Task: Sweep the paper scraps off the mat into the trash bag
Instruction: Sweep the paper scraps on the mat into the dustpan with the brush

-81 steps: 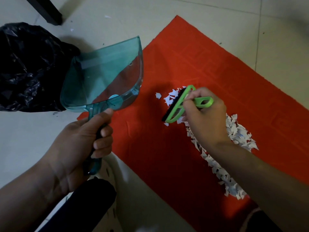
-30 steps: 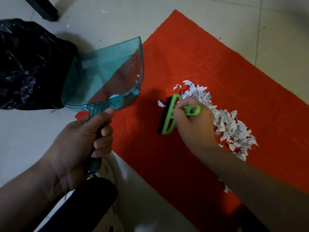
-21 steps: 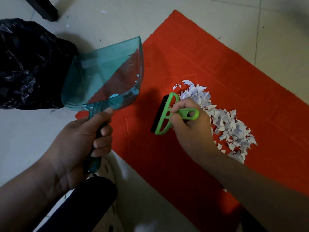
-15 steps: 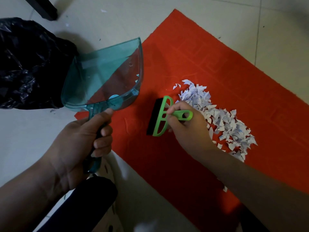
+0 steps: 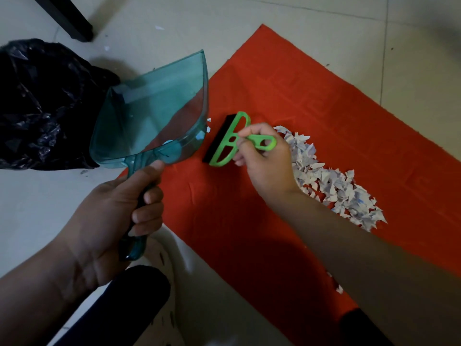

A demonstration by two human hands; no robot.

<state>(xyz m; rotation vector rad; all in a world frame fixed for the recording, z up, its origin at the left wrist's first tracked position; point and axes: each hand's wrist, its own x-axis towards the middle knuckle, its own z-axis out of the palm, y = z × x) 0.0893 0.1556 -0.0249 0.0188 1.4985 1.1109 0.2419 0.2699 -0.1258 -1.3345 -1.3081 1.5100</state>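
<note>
A red mat [image 5: 287, 91] lies on the tiled floor. White paper scraps [image 5: 331, 186] form a long heap on it, right of my right hand [image 5: 267, 163]. That hand grips the handle of a small green brush [image 5: 232, 141], whose black bristle edge faces the dustpan. My left hand [image 5: 117, 216] grips the handle of a see-through teal dustpan [image 5: 154, 108], tilted up over the mat's left corner. Two or three tiny scraps [image 5: 208, 124] lie between brush and pan. The black trash bag [image 5: 42, 103] sits on the floor left of the dustpan.
A dark furniture leg [image 5: 67, 18] stands at the top left. My dark-clothed knee [image 5: 129, 303] and a white patterned object [image 5: 179, 283] are at the bottom. A few stray scraps lie on the pale tiles near the bag.
My right hand has carried the brush left, away from the scrap heap and close to the dustpan's rim. The dustpan and my left hand have kept their place.
</note>
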